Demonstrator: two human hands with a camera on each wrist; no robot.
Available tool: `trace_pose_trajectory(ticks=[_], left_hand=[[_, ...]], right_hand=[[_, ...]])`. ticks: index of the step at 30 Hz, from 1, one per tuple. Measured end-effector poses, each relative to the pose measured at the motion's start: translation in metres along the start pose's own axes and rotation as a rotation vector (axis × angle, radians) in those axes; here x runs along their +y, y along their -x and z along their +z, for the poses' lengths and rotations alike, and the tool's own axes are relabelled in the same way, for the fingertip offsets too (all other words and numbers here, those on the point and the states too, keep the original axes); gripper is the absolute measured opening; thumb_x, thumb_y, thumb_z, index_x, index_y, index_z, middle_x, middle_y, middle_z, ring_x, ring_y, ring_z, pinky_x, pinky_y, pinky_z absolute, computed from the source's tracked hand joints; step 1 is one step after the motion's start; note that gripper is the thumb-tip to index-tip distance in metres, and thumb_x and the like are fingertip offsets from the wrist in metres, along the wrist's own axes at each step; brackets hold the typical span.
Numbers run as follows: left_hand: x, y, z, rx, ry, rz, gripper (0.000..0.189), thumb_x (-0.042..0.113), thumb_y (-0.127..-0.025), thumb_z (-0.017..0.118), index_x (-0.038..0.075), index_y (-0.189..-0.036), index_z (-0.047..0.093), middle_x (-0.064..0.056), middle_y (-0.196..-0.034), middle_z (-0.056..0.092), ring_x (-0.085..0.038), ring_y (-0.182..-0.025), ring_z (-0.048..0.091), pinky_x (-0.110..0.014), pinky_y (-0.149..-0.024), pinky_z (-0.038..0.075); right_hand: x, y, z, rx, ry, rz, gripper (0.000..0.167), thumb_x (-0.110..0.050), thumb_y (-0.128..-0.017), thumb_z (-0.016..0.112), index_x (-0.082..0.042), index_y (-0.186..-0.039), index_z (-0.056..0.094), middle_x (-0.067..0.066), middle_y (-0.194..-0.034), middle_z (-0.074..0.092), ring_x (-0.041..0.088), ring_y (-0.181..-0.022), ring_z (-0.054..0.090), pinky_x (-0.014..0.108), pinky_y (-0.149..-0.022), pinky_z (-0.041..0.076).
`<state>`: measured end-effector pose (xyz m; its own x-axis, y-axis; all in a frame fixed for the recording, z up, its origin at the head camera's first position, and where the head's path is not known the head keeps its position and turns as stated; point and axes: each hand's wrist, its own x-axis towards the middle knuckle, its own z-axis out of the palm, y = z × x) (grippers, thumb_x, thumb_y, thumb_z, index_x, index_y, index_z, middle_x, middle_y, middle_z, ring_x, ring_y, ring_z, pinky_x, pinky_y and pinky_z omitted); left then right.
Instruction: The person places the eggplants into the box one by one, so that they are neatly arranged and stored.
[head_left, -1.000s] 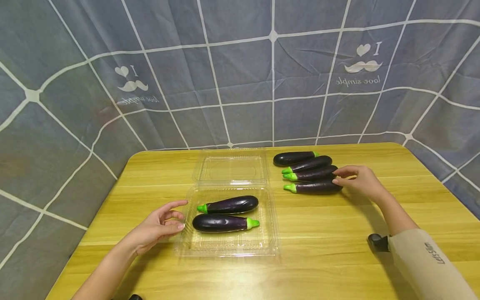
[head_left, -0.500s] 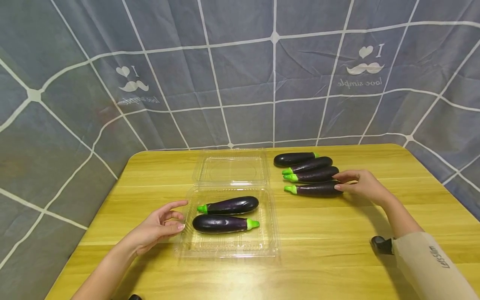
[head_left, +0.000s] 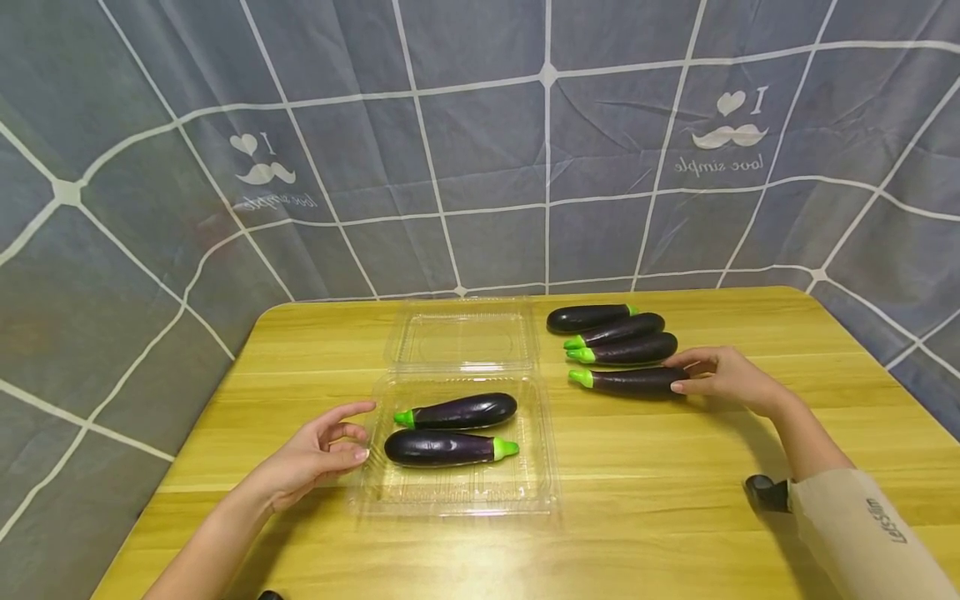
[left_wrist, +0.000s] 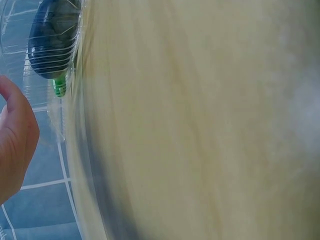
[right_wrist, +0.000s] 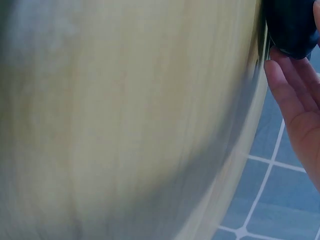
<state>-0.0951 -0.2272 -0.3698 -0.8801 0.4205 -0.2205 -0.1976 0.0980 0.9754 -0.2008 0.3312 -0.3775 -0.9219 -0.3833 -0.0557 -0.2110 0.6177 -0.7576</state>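
Observation:
My right hand (head_left: 727, 379) holds the blunt dark end of the nearest eggplant (head_left: 626, 382) in a row at the back right, thumb on the near side and fingers beyond. In the right wrist view the fingers (right_wrist: 295, 100) meet the rounded end of that eggplant (right_wrist: 295, 25). Beside the left wall of a clear plastic clamshell box (head_left: 480, 493), my left hand (head_left: 315, 454) rests with thumb and fingers spread; whether it touches the rim I cannot tell. Two eggplants, one farther (head_left: 468, 410) and one nearer (head_left: 438, 447), lie inside the box, stems pointing opposite ways.
Behind the held eggplant lie three more: a near one (head_left: 633, 348), a middle one (head_left: 622, 330) and a far one (head_left: 587, 317). The box's lid (head_left: 461, 337) is folded back flat on the wooden table (head_left: 645, 517). A grey checked curtain (head_left: 487, 150) hangs behind.
My right hand has drawn the nearest eggplant slightly toward me and to the right, widening the gap to its neighbour. My left hand and the box have stayed put.

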Motion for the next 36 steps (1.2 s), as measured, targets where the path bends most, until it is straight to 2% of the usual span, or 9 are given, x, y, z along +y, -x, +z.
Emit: trace_pose_trajectory(ticks=[5, 28, 36], left_hand=[[-0.001, 0.0, 0.001, 0.0, 0.001, 0.005, 0.065, 0.003, -0.087, 0.062, 0.003, -0.142, 0.028, -0.005, -0.105, 0.047, -0.01, -0.089, 0.055, -0.028, -0.082, 0.051], [-0.004, -0.001, 0.0, -0.008, 0.02, 0.014, 0.065, 0.003, -0.087, 0.062, 0.004, -0.143, 0.028, -0.004, -0.104, 0.048, -0.009, -0.086, 0.056, -0.027, -0.081, 0.051], [-0.004, -0.002, -0.001, 0.003, 0.012, 0.008, 0.065, 0.003, -0.087, 0.063, 0.003, -0.142, 0.028, -0.005, -0.105, 0.047, -0.01, -0.086, 0.056, -0.027, -0.08, 0.051]], right_hand=[[0.002, 0.001, 0.003, 0.007, -0.027, -0.006, 0.044, -0.017, -0.082, 0.072, 0.005, -0.117, 0.059, 0.021, -0.111, 0.061, 0.006, -0.089, 0.059, 0.021, -0.072, 0.048], [-0.007, 0.005, 0.015, 0.054, 0.093, -0.048, 0.042, -0.022, -0.08, 0.074, 0.0, -0.114, 0.063, 0.016, -0.111, 0.061, 0.01, -0.092, 0.055, 0.022, -0.072, 0.048], [-0.009, 0.016, 0.014, 0.1, 0.078, -0.047, 0.042, -0.022, -0.081, 0.074, -0.002, -0.116, 0.063, 0.016, -0.112, 0.061, 0.001, -0.092, 0.054, 0.023, -0.069, 0.05]])
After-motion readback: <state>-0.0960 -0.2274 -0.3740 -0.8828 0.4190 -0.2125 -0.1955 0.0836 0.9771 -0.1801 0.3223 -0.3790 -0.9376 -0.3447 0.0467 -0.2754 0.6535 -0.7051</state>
